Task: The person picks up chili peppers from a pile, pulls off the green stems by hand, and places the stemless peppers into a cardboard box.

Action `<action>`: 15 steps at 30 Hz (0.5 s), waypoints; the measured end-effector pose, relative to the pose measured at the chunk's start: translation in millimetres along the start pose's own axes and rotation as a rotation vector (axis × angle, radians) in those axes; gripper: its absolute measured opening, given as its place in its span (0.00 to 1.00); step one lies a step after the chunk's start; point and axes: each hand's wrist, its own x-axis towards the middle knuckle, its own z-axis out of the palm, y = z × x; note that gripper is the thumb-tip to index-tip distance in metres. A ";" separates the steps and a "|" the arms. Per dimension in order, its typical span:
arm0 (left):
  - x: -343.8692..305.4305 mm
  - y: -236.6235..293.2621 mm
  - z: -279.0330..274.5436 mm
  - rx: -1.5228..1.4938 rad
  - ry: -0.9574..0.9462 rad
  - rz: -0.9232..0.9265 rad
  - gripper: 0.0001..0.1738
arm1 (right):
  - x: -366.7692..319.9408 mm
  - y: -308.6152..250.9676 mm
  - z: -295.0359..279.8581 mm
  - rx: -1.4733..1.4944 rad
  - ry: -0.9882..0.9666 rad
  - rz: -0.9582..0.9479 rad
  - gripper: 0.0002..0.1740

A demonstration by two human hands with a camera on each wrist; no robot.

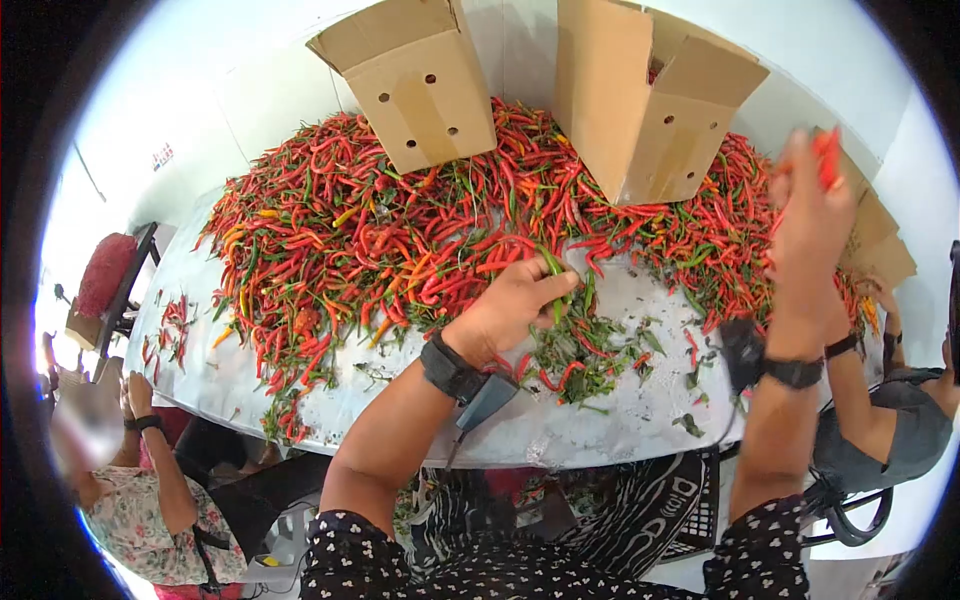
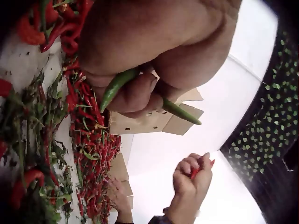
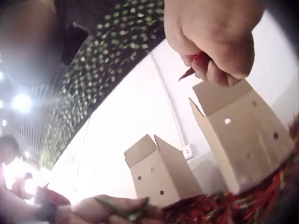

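Note:
Green chillies (image 1: 556,275) are pinched in my left hand (image 1: 515,305), over a small heap of leaves and stems (image 1: 580,350) near the table's front. In the left wrist view, green chillies (image 2: 114,88) poke out on both sides of the curled fingers. My right hand (image 1: 812,225) is raised at the right, above the chilli pile's edge, and grips red chillies (image 1: 827,158). A red tip (image 3: 188,73) sticks out of that fist in the right wrist view; the rest is hidden in the palm. Behind both hands spreads a large pile of red chillies (image 1: 340,200).
Two tall cardboard boxes (image 1: 420,110) (image 1: 610,110) stand in the pile, and another box (image 1: 880,230) is at the far right. One person (image 1: 160,510) sits at the left, another (image 1: 880,430) at the right. Loose chillies (image 1: 175,320) lie on the table's left.

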 end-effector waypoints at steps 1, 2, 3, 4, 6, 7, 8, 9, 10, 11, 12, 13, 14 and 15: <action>-2.0 3.2 4.9 0.002 0.049 -0.014 0.06 | 27.6 -7.9 2.7 -0.081 0.033 -0.115 0.15; -2.6 4.0 5.1 0.002 0.048 -0.002 0.06 | 57.8 -15.9 11.4 -0.055 0.059 -0.160 0.14; -2.5 4.0 4.9 -0.006 0.052 0.003 0.06 | 90.9 -19.4 24.0 -0.028 0.085 -0.204 0.13; -2.4 4.3 5.0 -0.014 0.057 0.004 0.06 | 132.4 -11.3 32.8 0.115 -0.016 -0.304 0.14; -3.1 6.9 7.3 -0.005 0.083 0.032 0.06 | 169.1 -12.9 68.6 -0.427 -0.164 -0.245 0.27; -2.9 8.6 6.9 0.009 0.118 0.058 0.06 | 166.6 -13.1 70.0 -0.426 -0.166 -0.240 0.27; -2.8 9.8 5.4 0.023 0.150 0.078 0.06 | 162.4 -12.3 69.7 -0.602 -0.055 -0.476 0.26; -2.9 11.5 4.5 0.016 0.149 0.066 0.06 | 151.7 -18.9 67.0 -0.780 0.051 -0.716 0.25; -3.0 13.6 3.7 0.011 0.177 0.103 0.06 | 143.4 -32.8 57.2 -0.647 -0.099 -0.607 0.31; -3.3 13.2 2.4 0.005 0.207 0.139 0.06 | 133.2 -28.2 44.4 -0.426 -0.238 -0.693 0.16; -3.6 10.8 1.3 -0.008 0.209 0.125 0.06 | 96.1 -36.0 30.7 -0.500 -0.368 -0.563 0.16; -2.5 9.8 1.3 -0.080 0.169 0.151 0.05 | 50.1 -50.7 15.6 -0.573 -0.492 -0.436 0.16; -1.3 9.5 2.6 -0.148 0.125 0.183 0.05 | 10.7 -49.7 7.8 -0.561 -0.557 -0.098 0.13; -0.9 8.5 5.0 -0.139 0.116 0.186 0.05 | -37.2 -59.8 5.9 -0.407 -0.622 0.066 0.11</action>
